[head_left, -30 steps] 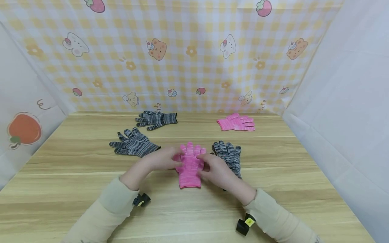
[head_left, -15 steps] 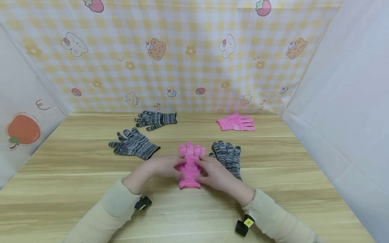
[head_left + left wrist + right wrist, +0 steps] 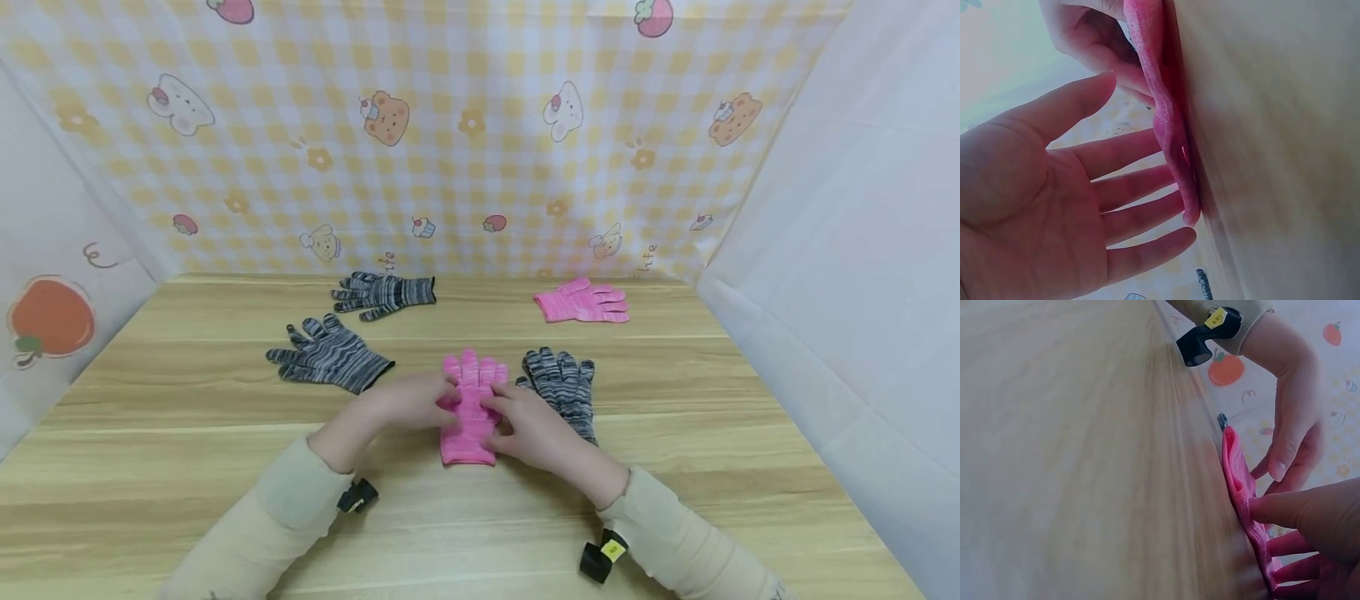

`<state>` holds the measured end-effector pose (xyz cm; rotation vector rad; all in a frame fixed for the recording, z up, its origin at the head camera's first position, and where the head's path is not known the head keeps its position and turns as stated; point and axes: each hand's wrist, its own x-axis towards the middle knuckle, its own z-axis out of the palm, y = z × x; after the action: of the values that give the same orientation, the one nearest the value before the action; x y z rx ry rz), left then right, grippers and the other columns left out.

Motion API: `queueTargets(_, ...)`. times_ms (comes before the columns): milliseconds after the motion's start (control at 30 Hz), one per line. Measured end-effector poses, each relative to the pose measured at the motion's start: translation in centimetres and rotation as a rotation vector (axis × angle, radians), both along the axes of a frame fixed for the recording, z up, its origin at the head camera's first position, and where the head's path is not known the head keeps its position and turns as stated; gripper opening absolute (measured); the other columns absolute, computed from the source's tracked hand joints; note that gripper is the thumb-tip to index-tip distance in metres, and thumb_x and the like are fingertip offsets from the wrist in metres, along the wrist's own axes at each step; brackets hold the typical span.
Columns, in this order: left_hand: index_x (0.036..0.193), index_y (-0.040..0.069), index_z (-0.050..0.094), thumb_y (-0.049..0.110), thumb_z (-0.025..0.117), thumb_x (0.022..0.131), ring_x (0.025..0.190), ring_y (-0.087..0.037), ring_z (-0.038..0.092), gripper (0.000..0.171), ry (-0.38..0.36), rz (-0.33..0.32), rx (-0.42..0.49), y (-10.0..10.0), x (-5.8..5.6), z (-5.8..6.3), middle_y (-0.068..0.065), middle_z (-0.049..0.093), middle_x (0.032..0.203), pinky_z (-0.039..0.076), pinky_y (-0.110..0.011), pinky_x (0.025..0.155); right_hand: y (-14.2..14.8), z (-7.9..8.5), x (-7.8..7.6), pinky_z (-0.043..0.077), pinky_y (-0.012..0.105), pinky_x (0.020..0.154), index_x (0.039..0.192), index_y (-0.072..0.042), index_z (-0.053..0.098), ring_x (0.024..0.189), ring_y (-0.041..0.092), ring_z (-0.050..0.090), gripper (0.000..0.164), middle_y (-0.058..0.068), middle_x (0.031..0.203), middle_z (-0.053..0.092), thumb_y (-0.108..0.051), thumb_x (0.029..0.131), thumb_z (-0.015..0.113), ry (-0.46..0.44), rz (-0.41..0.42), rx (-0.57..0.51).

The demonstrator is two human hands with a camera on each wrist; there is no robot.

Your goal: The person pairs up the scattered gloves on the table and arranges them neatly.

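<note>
A pink knit glove [image 3: 472, 425] lies flat on the wooden table, fingers pointing away and cuff towards me. My left hand [image 3: 408, 402] reaches over its left side; in the left wrist view the fingers [image 3: 1141, 187] are straight, their tips at the glove's upper face, with the thumb raised off it. On the other side my right hand [image 3: 536, 429] rests its fingertips and thumb on the glove, as the right wrist view shows at the thumb [image 3: 1272, 506]. Beside that hand, and partly hidden by it, is a grey-black striped glove [image 3: 572, 392].
Two more striped gloves, one near [image 3: 333, 360] and one farther back [image 3: 386, 293], lie at the left. A second pink glove [image 3: 582, 302] is at the back right. A yellow checked cloth [image 3: 472, 167] hangs behind the table [image 3: 480, 533]; white sheets flank it.
The left hand has shifted slightly right, farther over the pink glove. The right fingertips have moved a little inward onto it. The other gloves stay where they were.
</note>
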<state>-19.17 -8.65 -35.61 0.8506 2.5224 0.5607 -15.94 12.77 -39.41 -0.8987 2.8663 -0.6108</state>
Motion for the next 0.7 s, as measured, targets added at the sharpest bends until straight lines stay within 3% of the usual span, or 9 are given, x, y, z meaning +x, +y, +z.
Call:
queueTargets(133,0.117,0.002,0.065,0.025,0.065,0.09,0.107,-0.026,0.059,0.036,-0.008,0.01,0.002,0.2,-0.5,0.1,-0.011,0.062,0.117,0.047,-0.041,0.092,0.2,-0.1,-0.1,0.034,0.045,0.106,0.13,-0.005,0.059,0.126,0.035,0.044,0.057,0.021,0.139,0.046,-0.031,0.083,0.076,0.005,0.004,-0.013)
queueTargets(233,0.11,0.003,0.067,0.023,0.064,0.09,0.089,-0.019,0.062,0.029,-0.032,0.003,0.021,0.3,-0.9,0.2,-0.004,0.066,0.1,0.051,-0.036,0.082,0.3,-0.1,-0.3,0.035,0.044,0.105,0.13,-0.004,0.059,0.126,0.034,0.045,0.056,0.02,0.139,0.047,-0.031,0.083,0.075,-0.005,0.013,-0.021)
queueTargets(367,0.096,0.005,0.067,0.018,0.063,0.091,0.067,-0.013,0.053,0.014,-0.087,0.007,0.076,0.4,-1.4,0.5,0.0,0.059,0.079,0.048,-0.03,0.066,0.4,0.2,-0.6,0.045,0.039,0.095,0.126,-0.002,0.06,0.111,0.026,0.054,0.052,0.014,0.125,0.057,-0.028,0.084,0.075,-0.039,0.016,-0.053)
queueTargets(500,0.11,0.001,0.064,0.018,0.063,0.092,0.088,-0.02,0.059,0.025,-0.087,0.031,0.114,0.4,-1.8,0.7,-0.008,0.063,0.099,0.05,-0.036,0.08,0.9,0.9,-1.1,0.048,0.031,0.072,0.12,-0.003,0.063,0.085,0.018,0.055,0.042,0.004,0.102,0.062,-0.023,0.085,0.073,-0.088,0.003,-0.123)
queueTargets(600,0.123,-0.003,0.059,0.019,0.063,0.093,0.107,-0.027,0.058,0.038,-0.071,0.042,0.139,0.4,-2.2,0.9,-0.014,0.062,0.116,0.049,-0.04,0.091,1.6,1.6,-1.7,0.05,0.032,0.074,0.118,-0.003,0.064,0.087,0.019,0.057,0.036,0.004,0.101,0.064,-0.02,0.087,0.071,-0.088,-0.023,-0.168)
queueTargets(700,0.123,-0.003,0.059,0.018,0.062,0.093,0.1,-0.024,0.06,0.037,-0.064,0.058,0.165,0.6,-2.8,1.1,-0.012,0.064,0.111,0.051,-0.037,0.087,2.4,2.4,-2.3,0.049,0.04,0.087,0.119,-0.003,0.064,0.103,0.024,0.059,0.035,0.008,0.111,0.065,-0.02,0.089,0.069,-0.077,-0.072,-0.195)
